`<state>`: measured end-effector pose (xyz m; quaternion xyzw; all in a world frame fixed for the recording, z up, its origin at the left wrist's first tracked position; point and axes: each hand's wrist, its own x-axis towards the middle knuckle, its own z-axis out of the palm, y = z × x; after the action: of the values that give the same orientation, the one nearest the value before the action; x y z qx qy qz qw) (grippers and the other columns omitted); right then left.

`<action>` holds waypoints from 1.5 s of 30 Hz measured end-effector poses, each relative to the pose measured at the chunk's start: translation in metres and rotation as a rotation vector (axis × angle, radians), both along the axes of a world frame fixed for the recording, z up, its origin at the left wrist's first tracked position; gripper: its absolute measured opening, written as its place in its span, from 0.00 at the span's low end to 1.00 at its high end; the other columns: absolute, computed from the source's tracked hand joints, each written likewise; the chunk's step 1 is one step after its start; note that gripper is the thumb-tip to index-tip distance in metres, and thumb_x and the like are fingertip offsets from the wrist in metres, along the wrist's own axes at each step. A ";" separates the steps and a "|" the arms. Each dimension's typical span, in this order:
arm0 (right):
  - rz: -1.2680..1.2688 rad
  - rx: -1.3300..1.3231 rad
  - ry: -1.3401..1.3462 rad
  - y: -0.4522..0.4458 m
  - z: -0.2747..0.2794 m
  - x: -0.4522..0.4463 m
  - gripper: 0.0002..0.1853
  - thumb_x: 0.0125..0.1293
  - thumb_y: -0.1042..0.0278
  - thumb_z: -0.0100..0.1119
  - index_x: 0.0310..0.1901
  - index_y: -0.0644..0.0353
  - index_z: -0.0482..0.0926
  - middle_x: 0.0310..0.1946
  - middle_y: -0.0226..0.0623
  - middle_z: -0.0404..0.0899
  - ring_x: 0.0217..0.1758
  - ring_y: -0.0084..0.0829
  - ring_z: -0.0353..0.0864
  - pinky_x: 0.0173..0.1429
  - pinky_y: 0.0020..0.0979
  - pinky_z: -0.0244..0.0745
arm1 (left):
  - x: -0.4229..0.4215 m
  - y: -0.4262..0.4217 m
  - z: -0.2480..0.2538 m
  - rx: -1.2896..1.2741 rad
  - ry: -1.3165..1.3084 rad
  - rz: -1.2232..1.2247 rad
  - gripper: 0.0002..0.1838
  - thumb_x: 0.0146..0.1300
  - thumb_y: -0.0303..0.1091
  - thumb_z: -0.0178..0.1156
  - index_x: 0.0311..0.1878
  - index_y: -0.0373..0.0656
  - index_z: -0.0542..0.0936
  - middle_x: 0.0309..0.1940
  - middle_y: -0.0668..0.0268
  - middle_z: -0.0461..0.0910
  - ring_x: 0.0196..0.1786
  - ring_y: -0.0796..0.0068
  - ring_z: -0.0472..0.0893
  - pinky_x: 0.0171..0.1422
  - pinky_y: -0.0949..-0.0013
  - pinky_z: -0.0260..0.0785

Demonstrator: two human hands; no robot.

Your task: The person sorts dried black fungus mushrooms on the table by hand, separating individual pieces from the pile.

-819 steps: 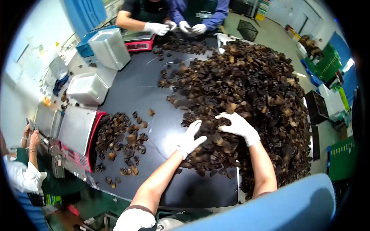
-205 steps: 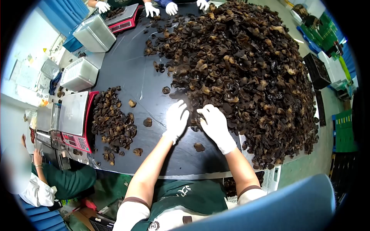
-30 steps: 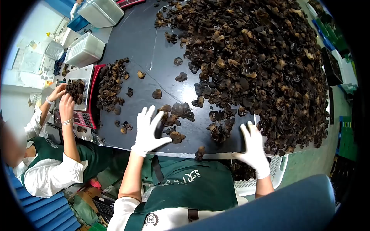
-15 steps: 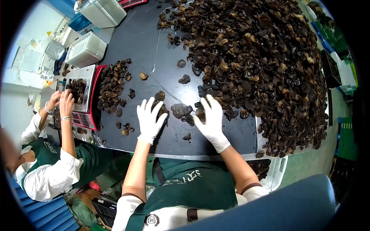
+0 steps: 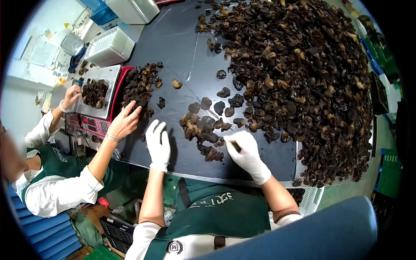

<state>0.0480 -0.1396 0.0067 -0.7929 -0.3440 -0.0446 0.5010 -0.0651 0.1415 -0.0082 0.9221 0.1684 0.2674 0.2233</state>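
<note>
Fingers on the gloved left hand [image 5: 159,147] are extended and open in the head view, holding nothing, beside the dark surface [image 5: 173,52]. The right hand [image 5: 248,157] curls inward; whether it grips anything is unclear. Loose brown fungus pieces [image 5: 197,125] lie between them, apart from the big heap [image 5: 294,86], probably for easier viewing and reach.

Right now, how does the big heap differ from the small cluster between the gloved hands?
Size: the big heap spreads over much of the table; the small cluster is a few handfuls at most.
Depth: big heap is piled in layers; small cluster lies low, some pieces loose at its edges.
Hands: small cluster sits between left hand and right hand; neither is on big heap.
Shared: dark brown, curled pieces.
</note>
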 end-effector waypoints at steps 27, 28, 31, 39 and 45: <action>0.101 -0.174 0.127 0.042 -0.008 0.014 0.11 0.62 0.71 0.61 0.46 0.55 0.84 0.36 0.38 0.83 0.36 0.36 0.82 0.45 0.35 0.78 | -0.003 -0.101 -0.007 0.249 0.204 -0.707 0.16 0.58 0.39 0.67 0.49 0.48 0.86 0.54 0.63 0.80 0.64 0.56 0.73 0.75 0.43 0.57; 0.066 -0.070 0.226 0.041 -0.002 0.015 0.11 0.62 0.73 0.59 0.45 0.57 0.84 0.34 0.37 0.82 0.33 0.33 0.81 0.43 0.33 0.77 | -0.002 -0.101 -0.005 0.253 0.192 -0.703 0.16 0.57 0.39 0.67 0.49 0.48 0.86 0.55 0.63 0.80 0.64 0.56 0.73 0.75 0.43 0.58; 0.045 0.174 0.675 0.023 0.001 0.032 0.11 0.62 0.74 0.54 0.44 0.62 0.83 0.30 0.33 0.80 0.29 0.23 0.75 0.38 0.26 0.72 | 0.003 -0.103 -0.009 0.330 0.227 -0.720 0.19 0.59 0.42 0.65 0.54 0.53 0.84 0.62 0.63 0.77 0.69 0.54 0.70 0.76 0.38 0.55; 0.038 0.485 1.075 -0.038 -0.006 0.034 0.08 0.63 0.71 0.53 0.39 0.62 0.81 0.29 0.23 0.75 0.27 0.15 0.67 0.31 0.20 0.58 | 0.080 -0.071 -0.004 0.453 0.302 -0.545 0.10 0.59 0.43 0.64 0.42 0.53 0.82 0.63 0.65 0.76 0.69 0.54 0.68 0.75 0.27 0.47; 0.372 -0.053 1.009 -0.105 0.011 0.011 0.08 0.60 0.71 0.55 0.31 0.66 0.80 0.30 0.33 0.80 0.37 0.25 0.75 0.47 0.27 0.70 | 0.076 0.035 -0.008 0.504 0.243 -0.265 0.06 0.60 0.40 0.63 0.40 0.55 0.82 0.57 0.67 0.76 0.66 0.57 0.70 0.73 0.31 0.50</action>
<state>0.0586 -0.2450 0.0172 -0.6539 -0.1961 0.4403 0.5832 0.0112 0.1768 -0.0160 0.9876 0.0007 0.1571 -0.0014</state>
